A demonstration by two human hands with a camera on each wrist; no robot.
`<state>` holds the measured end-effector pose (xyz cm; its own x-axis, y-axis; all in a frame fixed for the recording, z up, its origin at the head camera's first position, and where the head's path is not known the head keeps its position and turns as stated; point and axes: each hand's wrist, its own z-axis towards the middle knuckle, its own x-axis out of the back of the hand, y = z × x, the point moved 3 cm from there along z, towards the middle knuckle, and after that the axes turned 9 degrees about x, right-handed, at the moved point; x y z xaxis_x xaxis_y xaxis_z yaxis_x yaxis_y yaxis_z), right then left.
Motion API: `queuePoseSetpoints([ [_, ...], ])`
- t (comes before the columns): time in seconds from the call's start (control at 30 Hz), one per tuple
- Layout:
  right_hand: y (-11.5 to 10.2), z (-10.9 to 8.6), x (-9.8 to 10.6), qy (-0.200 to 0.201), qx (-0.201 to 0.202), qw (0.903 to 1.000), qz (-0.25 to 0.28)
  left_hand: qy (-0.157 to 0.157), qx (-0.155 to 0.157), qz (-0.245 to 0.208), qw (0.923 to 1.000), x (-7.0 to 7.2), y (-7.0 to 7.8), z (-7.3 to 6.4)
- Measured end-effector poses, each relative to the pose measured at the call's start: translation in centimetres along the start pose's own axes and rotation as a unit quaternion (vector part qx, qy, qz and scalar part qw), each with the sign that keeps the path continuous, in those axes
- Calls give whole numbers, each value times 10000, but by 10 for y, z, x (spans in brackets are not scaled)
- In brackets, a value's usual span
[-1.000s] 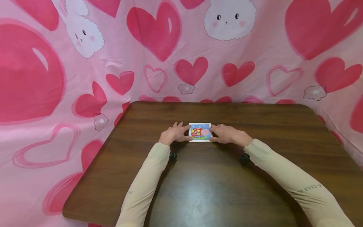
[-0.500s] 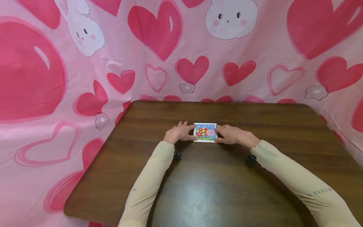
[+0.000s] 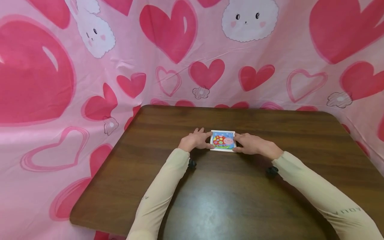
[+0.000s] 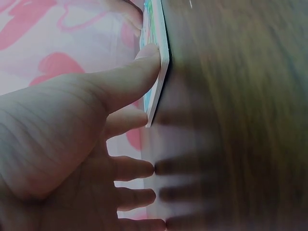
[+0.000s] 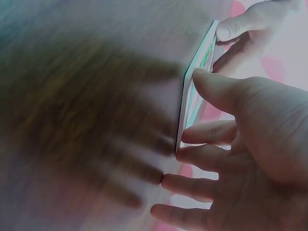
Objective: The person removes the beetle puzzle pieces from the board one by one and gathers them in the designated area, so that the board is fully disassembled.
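Note:
A small white-framed picture puzzle (image 3: 222, 141) lies flat on the brown table, showing a red spotted ladybug with a pink face on blue and green. My left hand (image 3: 196, 140) touches its left side, thumb at the near corner and index finger at the far one. On the opposite side, my right hand (image 3: 255, 144) does likewise. In the left wrist view, the thumb (image 4: 144, 65) presses on the frame's edge while the other fingers stretch out straight to the tabletop. The right wrist view has the right thumb (image 5: 207, 84) on the frame, with fingers extended along the table.
The brown wooden table (image 3: 210, 193) has rounded corners and reflects a light near its front. Behind and to the left hangs a pink cloth (image 3: 168, 83) with hearts and rabbit faces. A small black device (image 3: 272, 171) sits under the right wrist, another (image 3: 192, 163) under the left.
Both hands and the picture puzzle between them have slid a little to the right along the table. The head view has also shifted slightly.

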<state>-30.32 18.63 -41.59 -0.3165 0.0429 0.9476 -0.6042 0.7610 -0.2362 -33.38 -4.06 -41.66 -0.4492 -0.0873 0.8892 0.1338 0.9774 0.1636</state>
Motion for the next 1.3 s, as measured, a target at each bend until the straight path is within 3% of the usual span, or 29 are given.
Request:
queuePoseSetpoints([
  [0.37, 5, -6, 0, 16, 20, 10000, 18, -70, -70, 16, 9999, -1, 10, 0],
  [0.77, 4, -3, 4, 80, 151, 9997, 194, -43, -130, -177, 9998, -1, 9, 0],
  [1.3, 5, 5, 25, -148, -347, 9986, 378, -18, -145, -199, 9997, -1, 9, 0],
])
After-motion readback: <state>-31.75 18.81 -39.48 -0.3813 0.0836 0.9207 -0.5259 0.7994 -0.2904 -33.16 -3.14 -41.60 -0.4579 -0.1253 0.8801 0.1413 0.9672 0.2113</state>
